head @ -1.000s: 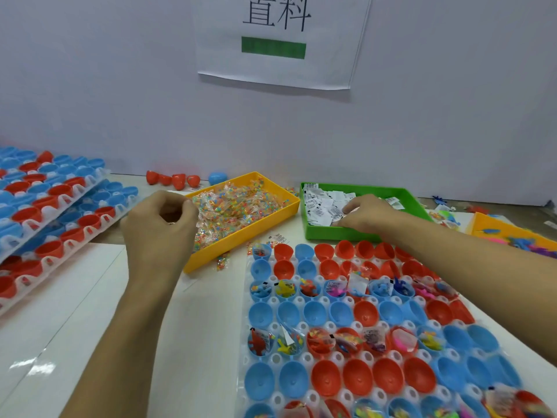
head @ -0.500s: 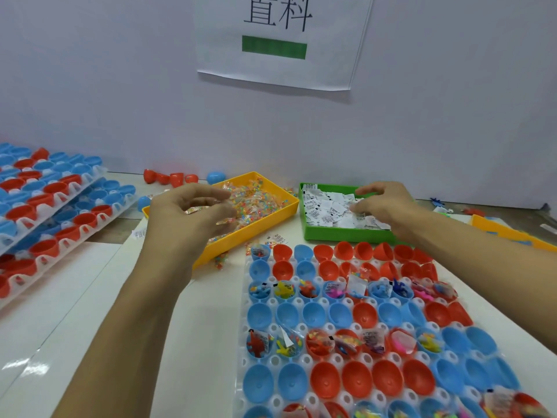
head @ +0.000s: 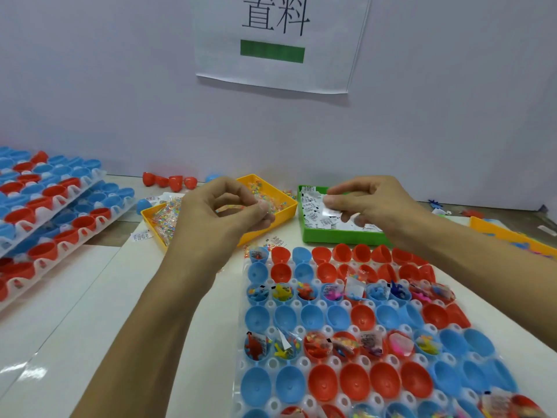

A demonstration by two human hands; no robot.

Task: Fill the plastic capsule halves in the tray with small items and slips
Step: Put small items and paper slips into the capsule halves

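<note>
Green bin [head: 337, 238] of slips [head: 316, 211], tray [head: 272, 363] seemingly part-filled

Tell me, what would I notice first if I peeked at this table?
Probably the big clear tray of red and blue capsule halves in front, some already stuffed with tiny toys. Above it, the left hand pinches a small packet of colourful beads over the yellow bin, and the right hand pinches a white paper slip over the green bin.
</note>
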